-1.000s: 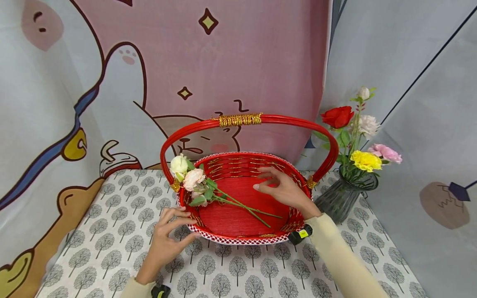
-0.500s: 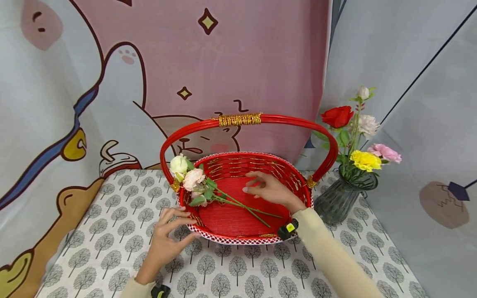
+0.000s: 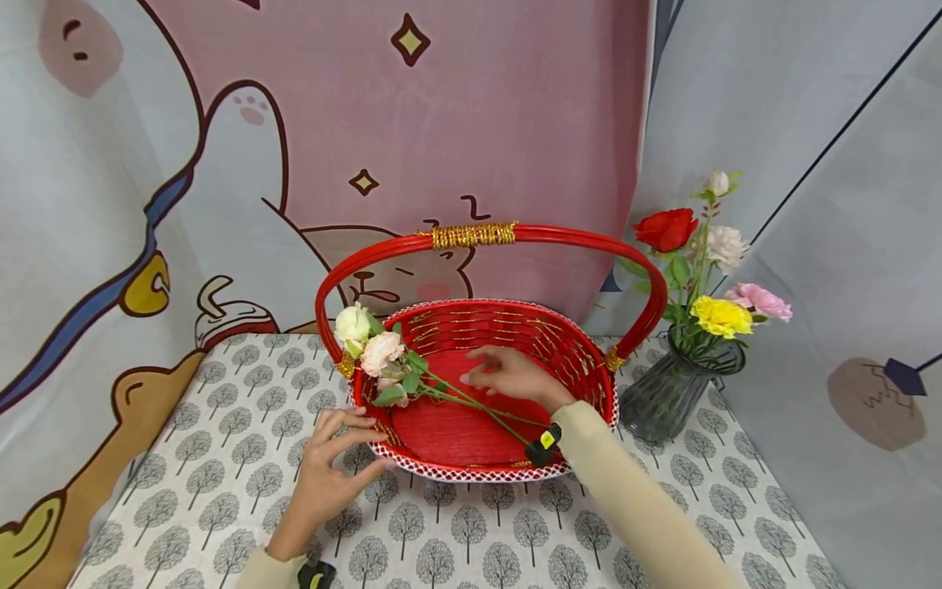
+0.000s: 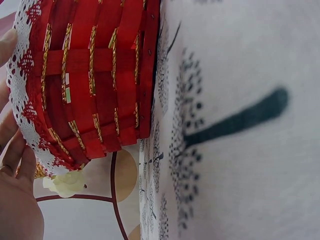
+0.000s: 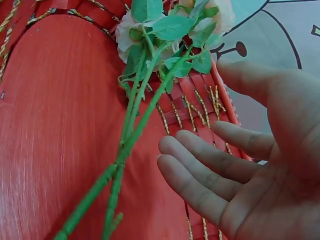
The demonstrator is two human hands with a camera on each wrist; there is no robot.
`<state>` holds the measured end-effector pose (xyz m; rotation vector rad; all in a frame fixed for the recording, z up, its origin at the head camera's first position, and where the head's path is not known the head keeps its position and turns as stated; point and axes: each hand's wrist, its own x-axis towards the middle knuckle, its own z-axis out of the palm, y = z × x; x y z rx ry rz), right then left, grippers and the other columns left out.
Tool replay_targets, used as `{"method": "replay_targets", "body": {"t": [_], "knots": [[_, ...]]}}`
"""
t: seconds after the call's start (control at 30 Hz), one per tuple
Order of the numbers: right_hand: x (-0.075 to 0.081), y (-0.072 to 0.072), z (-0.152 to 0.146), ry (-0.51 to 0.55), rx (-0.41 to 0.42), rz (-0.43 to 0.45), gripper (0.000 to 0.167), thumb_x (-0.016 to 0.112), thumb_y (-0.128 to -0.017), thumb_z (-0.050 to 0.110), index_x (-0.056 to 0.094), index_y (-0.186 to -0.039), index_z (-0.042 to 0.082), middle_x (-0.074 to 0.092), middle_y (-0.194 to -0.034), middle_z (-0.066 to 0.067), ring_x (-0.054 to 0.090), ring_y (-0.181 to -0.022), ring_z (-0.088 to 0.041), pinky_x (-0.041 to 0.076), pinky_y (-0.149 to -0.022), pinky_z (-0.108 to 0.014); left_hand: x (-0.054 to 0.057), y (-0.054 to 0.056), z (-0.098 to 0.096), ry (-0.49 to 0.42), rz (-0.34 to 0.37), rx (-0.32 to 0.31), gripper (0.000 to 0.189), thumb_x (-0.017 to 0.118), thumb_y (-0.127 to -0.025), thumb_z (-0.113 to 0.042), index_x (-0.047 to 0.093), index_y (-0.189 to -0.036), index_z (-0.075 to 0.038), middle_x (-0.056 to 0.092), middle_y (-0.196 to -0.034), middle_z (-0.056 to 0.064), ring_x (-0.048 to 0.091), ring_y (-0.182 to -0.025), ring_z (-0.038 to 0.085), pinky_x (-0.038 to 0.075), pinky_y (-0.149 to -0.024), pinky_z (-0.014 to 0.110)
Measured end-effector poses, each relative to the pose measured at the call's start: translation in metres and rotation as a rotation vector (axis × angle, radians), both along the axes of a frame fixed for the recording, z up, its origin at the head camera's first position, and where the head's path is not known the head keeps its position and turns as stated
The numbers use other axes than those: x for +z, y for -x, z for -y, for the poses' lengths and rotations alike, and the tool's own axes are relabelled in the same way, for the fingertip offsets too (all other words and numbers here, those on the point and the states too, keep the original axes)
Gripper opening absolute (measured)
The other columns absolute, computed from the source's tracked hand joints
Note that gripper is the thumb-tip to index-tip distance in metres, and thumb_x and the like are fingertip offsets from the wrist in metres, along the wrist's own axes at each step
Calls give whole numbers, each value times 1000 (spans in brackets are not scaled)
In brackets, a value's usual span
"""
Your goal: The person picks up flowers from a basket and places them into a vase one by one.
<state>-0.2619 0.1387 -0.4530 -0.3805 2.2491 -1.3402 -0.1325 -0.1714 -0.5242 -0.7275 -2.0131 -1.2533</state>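
Observation:
The red woven basket, with a tall handle and white lace rim, stands on the table. Inside its left end lie artificial flowers: a creamy white rose and pale pink blooms, green stems crossing toward the right front. My left hand rests spread fingertips and thumb against the basket's left front rim; in the left wrist view, the fingers lie along the lace. Over the basket floor, near the stems, my right hand hovers with fingers loosely extended, holding nothing in the right wrist view.
The basket's handle arches over the hands' working area. To the right stands a grey glass vase holding red, white, pink and yellow flowers. A tree-print cloth covers the table; a cartoon curtain hangs behind.
My right hand has moved left and slightly down inside the basket, closer to the flower stems. The left hand, basket and flowers have stayed in place.

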Motion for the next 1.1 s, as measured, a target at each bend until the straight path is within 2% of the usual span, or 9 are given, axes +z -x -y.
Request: {"method": "replay_targets", "body": {"t": [0.13,0.33,0.6,0.9,1.1], "knots": [[-5,4,7,-9,8,6,58,75,-93,36,56,-143,12,72,-115,-9,69,-109,-35,61,-90,-47,-1,1,0,2,-1,3,43,96,-57,-13,79,-97,-12,70,-108,14,54,-116,31,35,-112,26],[-12,9,19,-30,53,-21,53,71,-95,24,56,-143,7,75,-111,-7,71,-98,-25,62,-80,-38,-2,1,1,0,1,6,42,96,-57,-14,79,-96,-11,70,-108,14,54,-115,32,35,-112,26],[-19,14,30,-81,121,-69,44,66,-97,11,61,-141,13,78,-106,-3,67,-89,-14,51,-74,-26,-4,2,2,-5,0,-5,42,96,-59,-16,79,-97,-12,70,-107,15,54,-115,32,35,-112,26],[-26,16,32,-112,97,-56,40,70,-95,6,70,-132,21,78,-102,-3,70,-90,-13,52,-74,-25,-3,1,2,-1,8,5,44,96,-57,-13,79,-97,-12,70,-108,14,55,-116,33,35,-113,26],[-28,16,31,-151,83,-83,33,71,-93,5,75,-124,18,78,-101,-1,67,-87,-11,51,-71,-24,-4,1,1,4,10,9,43,96,-58,-13,79,-97,-13,69,-108,14,54,-116,33,35,-112,25]]}}
